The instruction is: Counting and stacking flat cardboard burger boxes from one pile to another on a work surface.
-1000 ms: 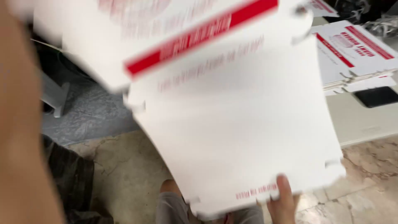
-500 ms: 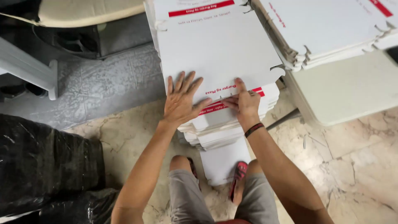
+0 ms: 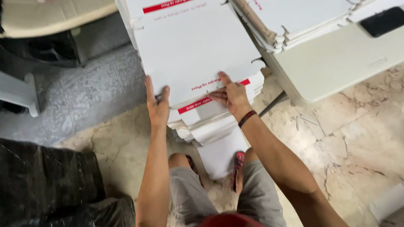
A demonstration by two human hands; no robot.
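Observation:
A tall stack of flat white cardboard box blanks with red stripes (image 3: 193, 54) stands on the floor in front of my knees. My left hand (image 3: 156, 103) grips the near left corner of the top blank, fingers over its edge. My right hand (image 3: 230, 94), with a dark band on the wrist, pinches the near edge of the same top blank by the red stripe. The sheet is slightly lifted off the pile at its near edge.
A second pile of folded white blanks (image 3: 303, 21) lies on a beige low table (image 3: 336, 63) at the right, with a dark phone (image 3: 383, 21). A black bundle (image 3: 46, 185) sits on the floor at lower left. A grey mat (image 3: 84, 88) and white furniture leg (image 3: 25, 94) are at left.
A second ago a large blank was swinging close to the camera. Then both hands came down flat on the stack; now they have shifted to grip the top sheet's near edge.

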